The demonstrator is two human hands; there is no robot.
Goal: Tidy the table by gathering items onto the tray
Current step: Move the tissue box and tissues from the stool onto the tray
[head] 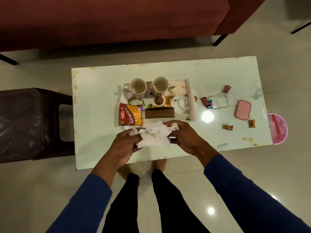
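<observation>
A white tray (192, 98) stands in the middle of the white table (94, 125). On it are two empty mugs (138, 86), a small white teapot (180, 104), a brown box (159, 113), a red and yellow snack packet (131, 114) and a small cup of dark liquid (158, 100). Just in front of the tray, my left hand (125, 147) and my right hand (186, 137) both grip a crumpled white tissue (154, 136) held above the table. Several wrapped candies (228, 126), a clear plastic box (218, 101) and a pink lidded box (242, 110) lie on the table to the right of the tray.
A dark plastic stool (30, 123) stands against the table's left side. A maroon sofa (109, 21) runs along the far side. A pink round bin (277, 128) sits on the floor at the table's right end. My legs stand at the near edge.
</observation>
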